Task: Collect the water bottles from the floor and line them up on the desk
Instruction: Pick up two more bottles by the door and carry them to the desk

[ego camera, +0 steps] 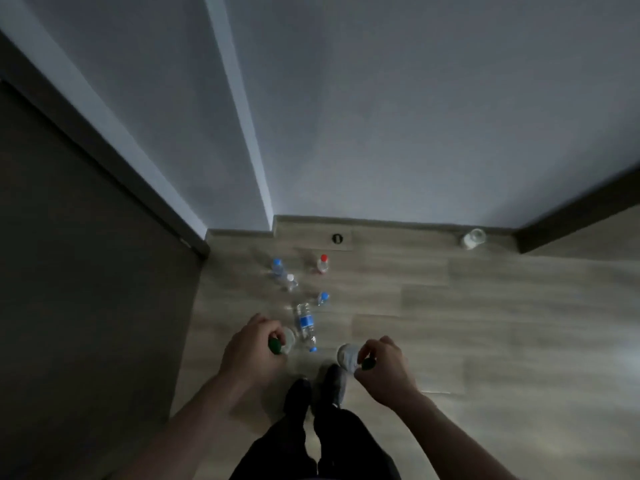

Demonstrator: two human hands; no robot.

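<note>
A dim room corner is being viewed from above, with the wooden floor [433,306] stretching out below pale walls and a dark door [69,271] on the left. The left hand [254,346] is being held closed around the neck of a green-capped bottle [281,342], whose clear body is hanging below the fingers. The right hand [382,363] is being kept curled around a second green-capped bottle [349,356], gripped near its cap with the clear body tilted toward the left. Neither held bottle is being rested on the floor. Between the two hands, a bottle with a blue label [306,325] is lying on its side on the floor, its blue cap pointing toward the person's dark shoes [317,386]. Farther off, several bottles are standing upright on the floor: a blue-capped one [323,298] just past the lying bottle, a white-capped one [291,281], another blue-capped one [277,266] just beside it, and a red-capped one [323,264] near the wall. A round dark fitting [337,238] is being shown set in the skirting board behind them. Well apart on the right, a pale clear container [472,238] is lying against the skirting; its kind cannot be told. No table is being shown.
</note>
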